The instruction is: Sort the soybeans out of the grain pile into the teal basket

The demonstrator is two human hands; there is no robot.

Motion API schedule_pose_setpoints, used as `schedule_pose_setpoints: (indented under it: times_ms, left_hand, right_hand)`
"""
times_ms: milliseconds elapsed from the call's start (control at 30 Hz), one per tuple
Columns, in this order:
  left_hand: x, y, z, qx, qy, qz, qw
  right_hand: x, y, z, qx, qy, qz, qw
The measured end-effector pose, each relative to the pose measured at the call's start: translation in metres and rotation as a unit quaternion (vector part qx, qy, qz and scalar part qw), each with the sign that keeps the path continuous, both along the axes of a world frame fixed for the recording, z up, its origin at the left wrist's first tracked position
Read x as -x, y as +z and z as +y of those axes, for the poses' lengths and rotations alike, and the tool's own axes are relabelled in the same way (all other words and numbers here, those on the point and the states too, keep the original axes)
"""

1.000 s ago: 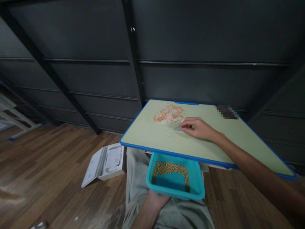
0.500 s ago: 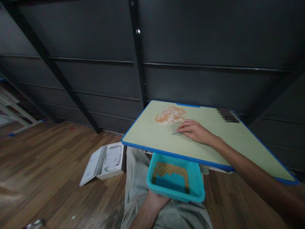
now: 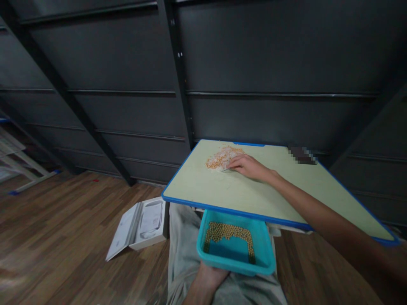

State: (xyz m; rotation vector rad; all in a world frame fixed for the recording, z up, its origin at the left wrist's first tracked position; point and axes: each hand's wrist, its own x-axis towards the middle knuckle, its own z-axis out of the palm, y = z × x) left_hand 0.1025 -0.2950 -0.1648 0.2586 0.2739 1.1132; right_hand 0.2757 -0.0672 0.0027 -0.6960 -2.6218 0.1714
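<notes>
My right hand [image 3: 246,165] reaches over the folding table [image 3: 190,186], fingers pinched on a thin grey metal tool [image 3: 226,170]. Its kind is too small to tell. The tool's tip is at the near edge of a pile of mixed yellow beans and white grains [image 3: 219,161]. Below the table's front edge, a turquoise plastic basin [image 3: 235,266] rests over my lap, with a layer of round yellowish beans [image 3: 227,230] along its back and sides. My left hand [image 3: 212,276] holds the basin from under its near side; its fingers are hidden there.
A dark, pixelated flat object [image 3: 302,155] lies at the table's back right. On the wooden floor to the left sits an opened white box [image 3: 151,220]. A dark panelled wall [image 3: 270,118] rises behind the table, and a white metal frame [image 3: 25,161] stands far left.
My right hand has moved left and away from me, bringing the tool to the pile's near edge. The left hand still holds the basin. The view has tilted slightly up.
</notes>
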Motion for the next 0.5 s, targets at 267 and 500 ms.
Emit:
schedule_pose_setpoints:
  times_ms: [267,500]
  left_hand:
    - [0.004,-0.004,-0.002,-0.002,0.006,0.031,0.999]
    - [0.002,0.0,0.0,0.016,0.003,0.023,1.0]
  right_hand:
    - [0.01,0.001,0.016,0.032,-0.016,0.017,0.999]
    - [0.011,-0.008,0.017,0.001,-0.026,0.04,0.999]
